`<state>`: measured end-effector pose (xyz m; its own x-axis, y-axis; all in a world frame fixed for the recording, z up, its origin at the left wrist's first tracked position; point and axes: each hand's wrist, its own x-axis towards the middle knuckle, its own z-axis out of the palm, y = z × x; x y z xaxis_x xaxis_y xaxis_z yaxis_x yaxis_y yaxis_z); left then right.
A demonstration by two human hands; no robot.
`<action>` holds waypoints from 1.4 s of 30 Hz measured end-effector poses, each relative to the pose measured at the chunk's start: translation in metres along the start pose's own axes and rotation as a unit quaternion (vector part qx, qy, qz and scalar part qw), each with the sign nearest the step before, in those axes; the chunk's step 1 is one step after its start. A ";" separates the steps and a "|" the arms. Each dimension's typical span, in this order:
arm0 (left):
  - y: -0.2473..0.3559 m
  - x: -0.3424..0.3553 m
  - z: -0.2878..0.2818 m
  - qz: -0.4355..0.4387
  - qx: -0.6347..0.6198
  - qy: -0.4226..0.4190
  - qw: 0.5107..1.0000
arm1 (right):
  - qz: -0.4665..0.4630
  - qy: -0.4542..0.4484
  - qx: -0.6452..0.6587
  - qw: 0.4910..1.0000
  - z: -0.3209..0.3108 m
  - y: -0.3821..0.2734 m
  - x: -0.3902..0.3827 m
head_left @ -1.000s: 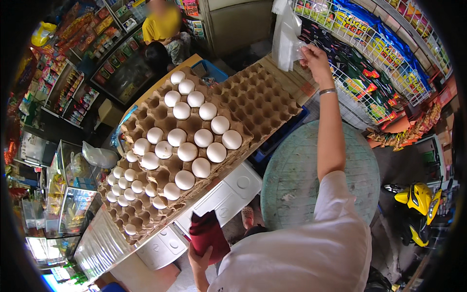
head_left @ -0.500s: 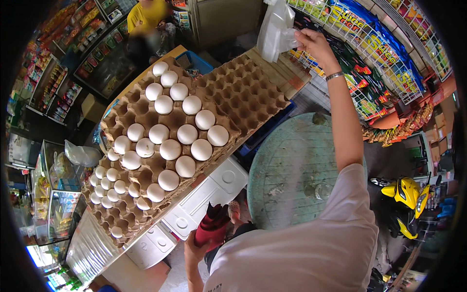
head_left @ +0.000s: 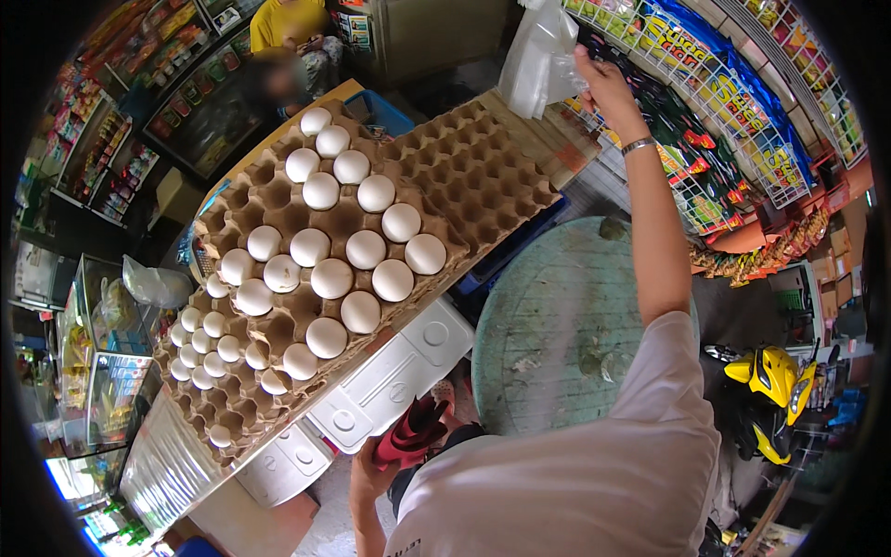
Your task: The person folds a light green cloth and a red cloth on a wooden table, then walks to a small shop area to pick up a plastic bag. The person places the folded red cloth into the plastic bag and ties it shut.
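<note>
Right hand: the person's right hand [head_left: 610, 93] reaches far forward, thumb and fingers pinching the edge of the clear plastic bags [head_left: 538, 60].
Plastic bags: they hang in a bunch beyond the counter's far right end, beside the snack rack.
Left hand: low and close to the body, the left hand [head_left: 371, 478] is wrapped around a dark red folded item [head_left: 408, 438].
Counter: a long wooden counter [head_left: 568, 153] runs diagonally, bearing cardboard egg trays [head_left: 269, 197] with white eggs [head_left: 331, 278] scattered among the cups; a lower cardboard tray [head_left: 473, 167] sits beside them.
Under the counter: white lidded boxes [head_left: 394, 371].
Table: a round, worn green table [head_left: 557, 316], right of the boxes.
Room: a crowded shop; snack rack [head_left: 733, 102] at right, yellow scooter [head_left: 772, 376] below it, packed shelves [head_left: 102, 139] at left.
Background: a person in a yellow shirt [head_left: 280, 26], near the top.
</note>
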<state>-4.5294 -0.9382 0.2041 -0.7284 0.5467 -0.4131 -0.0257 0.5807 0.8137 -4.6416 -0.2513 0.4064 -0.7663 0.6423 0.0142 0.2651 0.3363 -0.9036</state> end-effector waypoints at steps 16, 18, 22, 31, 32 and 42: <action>-0.003 0.000 -0.002 -0.004 -0.004 0.000 1.000 | -0.084 0.109 -0.068 0.988 0.024 -0.011 -0.010; -0.004 -0.003 -0.004 -0.009 -0.010 0.007 1.000 | -0.118 0.043 0.019 0.992 0.022 -0.003 -0.013; -0.012 -0.002 -0.004 0.051 -0.053 0.046 0.996 | -0.120 0.034 0.068 0.990 0.021 0.014 -0.019; 0.138 0.096 0.027 0.268 -0.148 -0.080 0.949 | -0.140 0.033 -0.001 0.990 0.030 -0.011 -0.032; 0.186 0.118 0.037 0.293 -0.042 -0.125 0.947 | -0.135 0.011 0.000 0.991 0.025 -0.013 -0.031; 0.431 0.294 0.122 0.346 0.000 0.216 0.913 | -0.192 -0.118 -0.180 0.957 -0.020 -0.051 -0.048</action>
<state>-4.6709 -0.4537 0.3835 -0.7732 0.4928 0.3992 0.5421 0.1868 0.8193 -4.6062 -0.2855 0.4607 -0.9473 0.2644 0.1806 0.0895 0.7601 -0.6436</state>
